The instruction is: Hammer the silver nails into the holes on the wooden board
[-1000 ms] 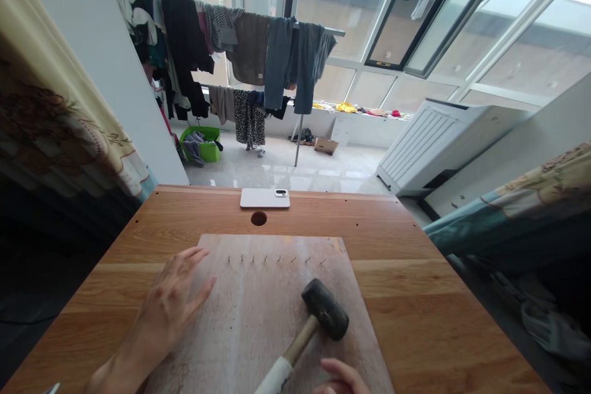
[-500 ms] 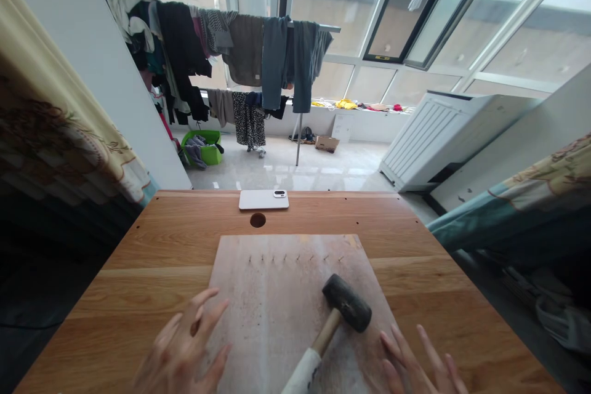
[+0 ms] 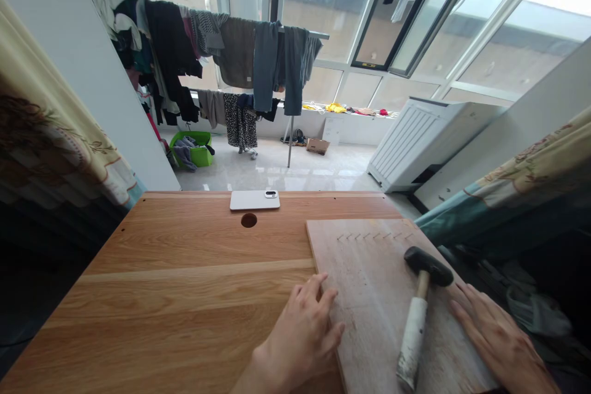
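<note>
Board [image 3: 369,308] is lying flat on the wooden table [image 3: 184,295], over toward the table's right edge, its far side sitting near the table's far right corner. It is looking stiff and, judging by its thin edge, only moderately heavy, though the hammer [image 3: 418,314] resting on top is adding weight and could be sliding off if one side were tipping up. The hammer's dark head is sitting close to the board's right side, its white-covered handle pointing toward the table's near edge. A row of thin nails [image 3: 376,236] is leaning along the board's far end (an unkind place for fingers), so the long sides are offering the better hold. The left hand [image 3: 302,326] is staying open at the left side, fingers loosely bent against the edge; the right hand [image 3: 501,335] is lying open along the opposite side, fingers stretched out, not clenching anything. The wood is looking dry and slightly rough, so it is probably giving skin decent friction.
</note>
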A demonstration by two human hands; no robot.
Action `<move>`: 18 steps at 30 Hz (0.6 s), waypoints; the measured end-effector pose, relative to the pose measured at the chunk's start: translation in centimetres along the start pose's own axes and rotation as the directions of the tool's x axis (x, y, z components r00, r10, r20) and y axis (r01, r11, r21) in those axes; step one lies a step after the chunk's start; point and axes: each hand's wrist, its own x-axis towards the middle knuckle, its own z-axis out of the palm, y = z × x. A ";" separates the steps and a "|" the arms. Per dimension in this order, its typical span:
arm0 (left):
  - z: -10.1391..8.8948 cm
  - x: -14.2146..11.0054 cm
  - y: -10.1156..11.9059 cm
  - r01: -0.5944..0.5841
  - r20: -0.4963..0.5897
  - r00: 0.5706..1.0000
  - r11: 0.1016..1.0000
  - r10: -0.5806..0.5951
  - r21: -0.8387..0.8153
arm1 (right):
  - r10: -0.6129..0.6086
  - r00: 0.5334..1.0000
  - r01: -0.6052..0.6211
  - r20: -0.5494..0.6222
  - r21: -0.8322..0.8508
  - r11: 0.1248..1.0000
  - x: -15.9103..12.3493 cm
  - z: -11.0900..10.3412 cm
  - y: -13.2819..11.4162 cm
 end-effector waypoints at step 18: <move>-1.8 -6.7 -3.3 -0.099 -0.078 0.990 0.978 0.115 0.183 | 0.336 0.927 -0.368 0.168 0.229 0.901 1.7 -2.0 -5.3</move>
